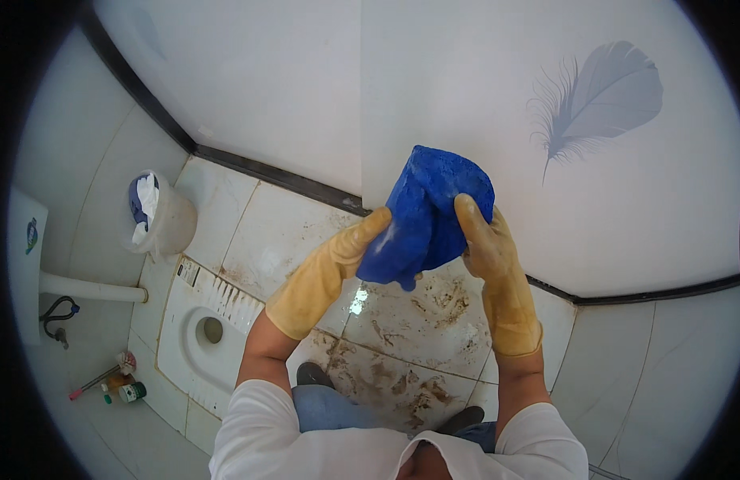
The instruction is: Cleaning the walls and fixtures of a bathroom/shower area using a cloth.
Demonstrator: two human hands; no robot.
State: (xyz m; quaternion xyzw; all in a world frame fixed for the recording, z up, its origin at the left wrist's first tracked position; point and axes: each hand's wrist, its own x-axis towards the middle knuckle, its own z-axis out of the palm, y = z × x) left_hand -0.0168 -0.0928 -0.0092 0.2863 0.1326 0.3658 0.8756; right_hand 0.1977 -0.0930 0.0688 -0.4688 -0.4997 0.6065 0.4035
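Note:
A damp-looking, crumpled blue cloth [422, 216] hangs between my hands, above the floor and in front of the white wall panel. My left hand [358, 244], in a yellow rubber glove, grips its left edge with the thumb on top. On the right side, my right hand [486, 240], gloved the same way, pinches the cloth with its thumb over the front. The fingers of both hands are mostly hidden behind the fabric.
Muddy brown smears cover the white floor tiles [402, 320] below. A squat toilet [194, 344] lies at left, a white bucket [178, 220] with cloths beyond it. Bottles [132, 392] and a brush [98, 382] stand by the left wall. A black strip [266, 176] edges the wall panels.

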